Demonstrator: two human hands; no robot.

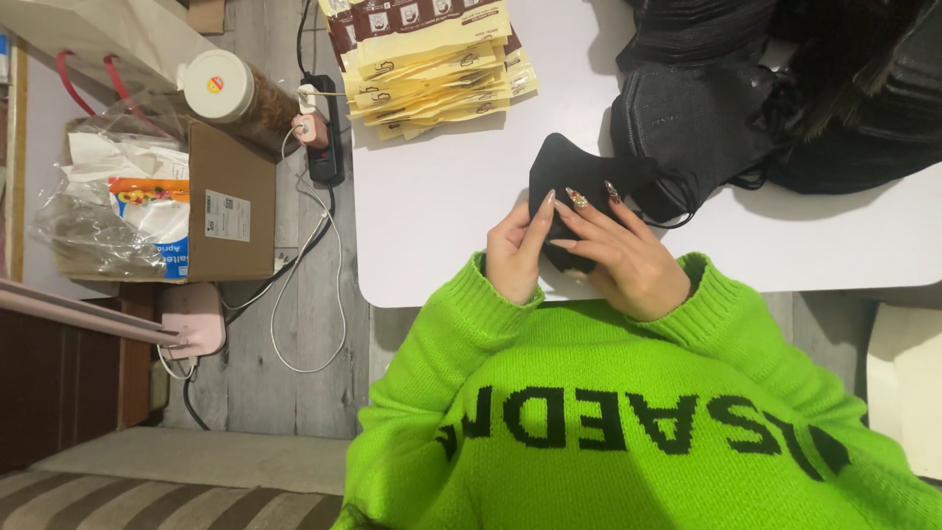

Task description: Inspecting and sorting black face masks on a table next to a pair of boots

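Both hands work a black face mask (574, 177) that lies on the white surface (442, 216) near its front edge. The left hand (517, 250) is closed on the mask's left edge, thumb and fingers pinching the fabric. The right hand (623, 255) lies flat over the mask's lower right part, its fingers spread and pressing the fabric down, so it is not clenched around anything. Just beyond the right hand's fingertips, a heap of black masks (726, 108) spreads across the far right of the surface, with thin ear loops trailing toward the held mask. Farther ahead of the left hand sits a fanned stack of yellow and brown packets (437, 69). Well off to the left of the left hand, on the floor, stand a cardboard box (231, 206) and a black power strip (324, 137).
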